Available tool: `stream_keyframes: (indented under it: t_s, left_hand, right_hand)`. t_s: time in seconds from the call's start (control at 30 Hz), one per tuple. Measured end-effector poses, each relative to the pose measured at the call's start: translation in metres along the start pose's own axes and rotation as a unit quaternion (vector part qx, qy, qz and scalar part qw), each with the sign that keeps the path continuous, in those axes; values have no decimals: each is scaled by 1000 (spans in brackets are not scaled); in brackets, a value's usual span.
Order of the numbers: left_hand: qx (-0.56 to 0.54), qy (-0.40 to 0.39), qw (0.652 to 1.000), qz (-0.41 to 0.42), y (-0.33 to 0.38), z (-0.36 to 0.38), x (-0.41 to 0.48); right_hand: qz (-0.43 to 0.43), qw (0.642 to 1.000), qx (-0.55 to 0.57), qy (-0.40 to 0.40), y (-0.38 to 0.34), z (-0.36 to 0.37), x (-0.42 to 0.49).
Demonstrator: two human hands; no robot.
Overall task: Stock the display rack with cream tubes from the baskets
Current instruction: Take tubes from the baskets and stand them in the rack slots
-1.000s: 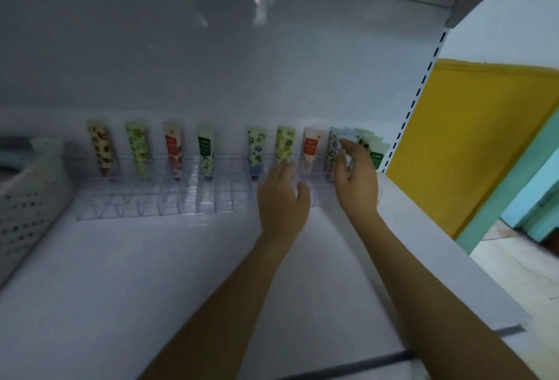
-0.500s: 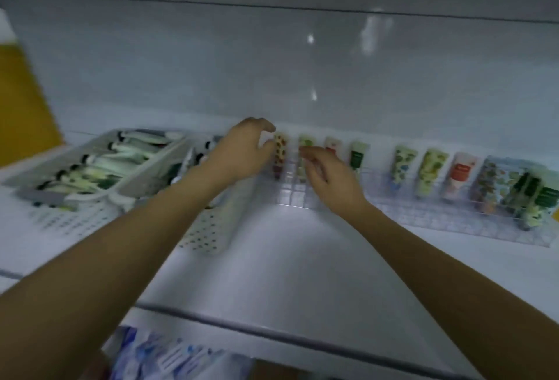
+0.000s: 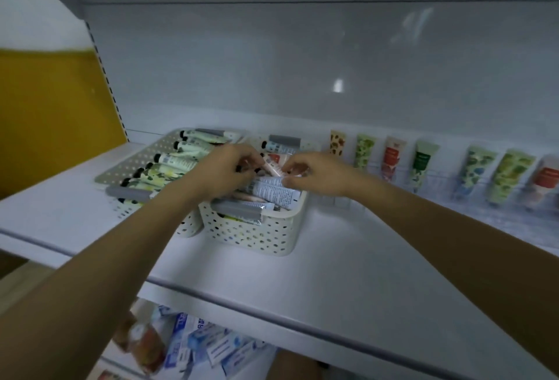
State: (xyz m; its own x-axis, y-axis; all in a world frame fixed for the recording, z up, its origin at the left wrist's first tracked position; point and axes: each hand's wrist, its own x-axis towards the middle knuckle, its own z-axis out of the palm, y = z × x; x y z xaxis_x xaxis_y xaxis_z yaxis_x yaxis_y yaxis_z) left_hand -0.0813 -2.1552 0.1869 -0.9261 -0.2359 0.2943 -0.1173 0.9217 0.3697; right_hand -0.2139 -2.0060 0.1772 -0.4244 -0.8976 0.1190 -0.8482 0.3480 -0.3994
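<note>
Two perforated cream baskets stand side by side and touching on a white shelf [image 3: 332, 273], each with two grey handles. The left basket [image 3: 142, 155] holds a row of green-printed cream tubes [image 3: 178, 160] with black caps. The right basket [image 3: 257, 231] holds a loose heap.

Both hands reach into the right basket. The left hand [image 3: 223, 172], fingers curled, pinches the cap end of a pink tube [image 3: 272, 167]. The right hand [image 3: 317, 175] pinches the crimped end of a white printed tube [image 3: 272, 190].

To the right, seven tubes [image 3: 364, 151] stand upright along the far row of the clear display rack [image 3: 447, 195], whose left end lies just beside the right basket. All print on tubes and labels is too blurred to read.

Bare shelf surface runs from baskets and rack to the near edge. A yellow panel [image 3: 51, 113] bounds the far left, and boxed goods [image 3: 205, 346] lie on the level below.
</note>
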Motion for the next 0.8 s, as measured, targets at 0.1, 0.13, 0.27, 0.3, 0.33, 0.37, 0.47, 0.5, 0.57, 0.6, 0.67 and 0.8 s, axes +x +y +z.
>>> stream_keyframes:
  t_s: [0.1, 0.13, 0.27, 0.3, 0.33, 0.37, 0.47, 0.5, 0.57, 0.6, 0.67, 0.8]
  left_hand:
    - [54, -105, 993, 30, -1, -2, 1]
    - [63, -125, 990, 30, 0, -1, 2]
    - [83, -118, 989, 25, 0, 5, 7]
    - [77, -115, 990, 21, 0, 5, 7]
    - [70, -111, 991, 19, 0, 5, 6]
    - [69, -108, 992, 20, 0, 4, 5]
    - [107, -99, 988, 53, -3, 1, 1]
    - [114, -94, 987, 57, -5, 0, 0]
    - [87, -76, 992, 51, -7, -1, -2]
    - [56, -60, 996, 39, -6, -3, -4]
    - [-39, -24, 999, 0, 1, -8, -8]
    - [-337, 52, 936, -89, 38, -5, -11]
  right_hand:
    - [22, 999, -29, -30, -4, -4, 6]
    - [29, 998, -35, -35, -6, -4, 7]
    - [54, 998, -2, -15, -11, -4, 11]
    - [60, 998, 23, 2, -12, -5, 11]
    - [67, 996, 48, 21, -12, -6, 10]
    - [73, 994, 72, 42, -12, -8, 8]
    - [88, 981, 137, 109, -9, -17, 3]
    - [99, 970, 181, 131, -7, -20, 0]
    - [129, 923, 322, 168, -1, -28, -6]
    - [138, 889, 397, 183, 1, -33, -10]
    - [145, 815, 523, 201, 8, -42, -19]
    - [150, 654, 719, 182, 26, -56, -39]
